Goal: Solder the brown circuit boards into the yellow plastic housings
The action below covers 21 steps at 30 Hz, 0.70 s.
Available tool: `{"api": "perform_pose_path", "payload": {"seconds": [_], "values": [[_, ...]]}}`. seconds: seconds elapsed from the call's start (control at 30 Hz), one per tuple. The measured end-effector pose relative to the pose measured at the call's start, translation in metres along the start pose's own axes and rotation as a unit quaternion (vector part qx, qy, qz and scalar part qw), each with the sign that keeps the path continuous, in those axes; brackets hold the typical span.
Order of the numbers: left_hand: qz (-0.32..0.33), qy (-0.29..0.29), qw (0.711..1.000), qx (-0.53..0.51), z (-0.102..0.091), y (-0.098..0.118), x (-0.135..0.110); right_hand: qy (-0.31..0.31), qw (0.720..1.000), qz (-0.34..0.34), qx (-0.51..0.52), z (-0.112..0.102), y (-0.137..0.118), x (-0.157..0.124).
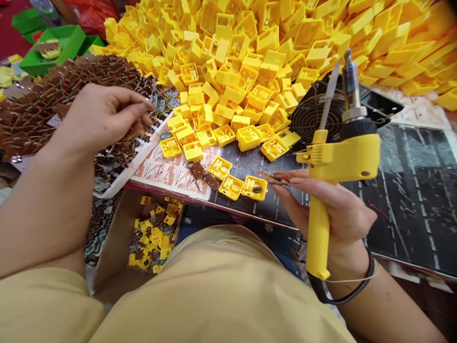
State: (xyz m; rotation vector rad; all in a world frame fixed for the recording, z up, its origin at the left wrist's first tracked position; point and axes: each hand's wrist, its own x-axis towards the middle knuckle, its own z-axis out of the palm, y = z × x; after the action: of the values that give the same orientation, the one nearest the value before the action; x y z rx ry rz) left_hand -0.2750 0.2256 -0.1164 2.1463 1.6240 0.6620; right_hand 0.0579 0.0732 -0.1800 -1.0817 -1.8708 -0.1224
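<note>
My right hand (342, 209) holds a yellow soldering gun (319, 205) upright, its metal tip pointing up. Between thumb and fingertips of that same hand is a thin brown circuit board (274, 179). My left hand (98, 114) hovers over a heap of small parts at the left, fingers bent together; what they pinch is too small to make out. Between the hands, open yellow plastic cases (232, 186) lie in a short row on the bench edge. Beside them are two small brown circuit boards (210, 181) with wires.
A large mound of yellow cases (246, 62) covers the back. Brown boards (32, 109) are heaped left behind a white rail (135, 159). A black fan (321, 114) stands behind the soldering gun. Below the bench, a cardboard box (116, 243) holds assorted parts. Green trays (67, 43) stand back left.
</note>
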Motion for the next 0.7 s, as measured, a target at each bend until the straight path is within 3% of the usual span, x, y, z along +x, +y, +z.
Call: {"api": "perform_pose_path", "payload": {"seconds": [0.07, 0.13, 0.2, 0.27, 0.33, 0.43, 0.5, 0.57, 0.63, 0.7], "values": [[0.032, 0.043, 0.987, 0.15, -0.004, -0.01, -0.006, -0.006, 1.0, 0.02, -0.011, -0.004, -0.001, 0.0], [0.106, 0.055, 0.978, 0.168, 0.011, -0.002, -0.017, -0.001, 1.0, 0.023, -0.01, -0.007, -0.003, -0.001], [0.19, 0.015, 0.98, 0.055, 0.04, 0.022, -0.032, 0.013, 1.0, 0.014, -0.015, -0.008, -0.006, -0.002], [0.208, -0.076, 0.966, -0.136, 0.075, 0.054, -0.044, 0.02, 0.999, 0.024, -0.034, -0.007, -0.009, -0.003], [0.161, -0.106, 0.926, -0.326, 0.109, 0.085, -0.052, 0.03, 0.998, 0.033, -0.047, -0.003, -0.012, -0.005], [0.008, -0.104, 0.831, -0.546, 0.143, 0.119, -0.057, 0.042, 0.997, 0.015, -0.055, 0.004, -0.016, -0.01], [-0.071, -0.129, 0.775, -0.615, 0.152, 0.129, -0.057, 0.046, 0.996, 0.003, -0.081, 0.006, -0.016, -0.013], [-0.11, -0.164, 0.747, -0.635, 0.151, 0.13, -0.055, 0.048, 0.994, -0.005, -0.096, 0.005, -0.015, -0.016], [-0.097, -0.191, 0.765, -0.608, 0.141, 0.122, -0.051, 0.035, 0.996, -0.005, -0.085, -0.002, -0.011, -0.018], [-0.028, -0.215, 0.831, -0.512, 0.128, 0.11, -0.046, 0.007, 0.997, -0.001, -0.072, -0.01, -0.006, -0.02]]}}
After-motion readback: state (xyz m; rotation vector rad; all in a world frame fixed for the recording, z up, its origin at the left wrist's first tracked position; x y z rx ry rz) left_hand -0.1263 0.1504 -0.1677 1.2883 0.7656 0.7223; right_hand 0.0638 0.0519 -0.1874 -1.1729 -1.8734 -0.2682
